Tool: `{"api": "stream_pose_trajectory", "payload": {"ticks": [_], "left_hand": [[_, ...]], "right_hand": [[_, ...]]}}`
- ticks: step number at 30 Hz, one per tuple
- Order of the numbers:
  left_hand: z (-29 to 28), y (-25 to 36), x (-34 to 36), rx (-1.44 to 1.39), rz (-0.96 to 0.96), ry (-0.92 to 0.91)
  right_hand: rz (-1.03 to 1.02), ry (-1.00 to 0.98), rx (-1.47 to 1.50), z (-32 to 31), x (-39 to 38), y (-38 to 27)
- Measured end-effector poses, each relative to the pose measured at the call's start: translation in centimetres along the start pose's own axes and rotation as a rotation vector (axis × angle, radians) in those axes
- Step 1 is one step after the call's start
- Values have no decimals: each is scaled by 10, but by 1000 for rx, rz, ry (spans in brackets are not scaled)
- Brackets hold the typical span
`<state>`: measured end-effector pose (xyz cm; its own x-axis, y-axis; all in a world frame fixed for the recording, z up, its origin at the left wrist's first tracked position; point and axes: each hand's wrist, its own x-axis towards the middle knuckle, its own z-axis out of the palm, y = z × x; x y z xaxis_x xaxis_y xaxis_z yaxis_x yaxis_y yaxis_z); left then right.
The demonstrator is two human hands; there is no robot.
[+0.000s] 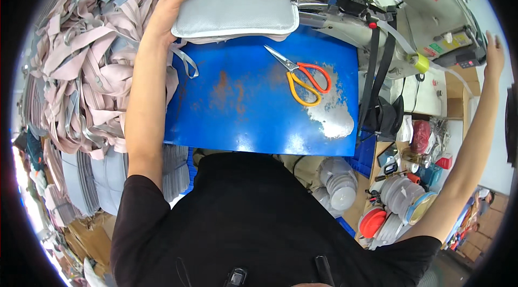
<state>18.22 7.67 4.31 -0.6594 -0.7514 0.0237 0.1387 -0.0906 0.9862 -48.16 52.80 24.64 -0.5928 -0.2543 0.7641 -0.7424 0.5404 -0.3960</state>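
My left hand (168, 9) grips the left side of a grey mesh pouch (237, 3) with pale piping, lying at the sewing machine (350, 1). My right hand (493, 55) is raised at the far right beside the machine's head, fingers extended and holding nothing that I can see. Scissors (283, 60) with one red and one yellow handle lie on the worn blue work surface (216, 119), below the pouch. A loose light strap (189, 63) hangs near my left wrist.
Pink and grey straps (91, 65) are heaped at the left, above stacked grey panels (91, 179). At the right are spools (372, 222), jars and small tools. Clear round containers (340, 190) sit below the blue surface. Another person (480, 203) appears at the far right edge.
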Motion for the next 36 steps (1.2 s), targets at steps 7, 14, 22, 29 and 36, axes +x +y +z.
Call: {"api": "stream_pose_trajectory", "payload": {"ticks": [7,14,22,29,36], "left_hand": [[-15,-35,-24,266,-11,184],[-75,-129,-72,378,-67,386],[-78,-130,-84,320,-61,383],[-85,-133,-87,299,-42,362],[-77,-125,-84,275,-82,369]], "right_hand": [[576,-169,529,28,-15,61],[372,133,461,13,-73,29],[-277,-571,255,81,-417,-235],[53,-1531,187,102,-415,-305],[-58,-1141,404,126,-440,-333]]}}
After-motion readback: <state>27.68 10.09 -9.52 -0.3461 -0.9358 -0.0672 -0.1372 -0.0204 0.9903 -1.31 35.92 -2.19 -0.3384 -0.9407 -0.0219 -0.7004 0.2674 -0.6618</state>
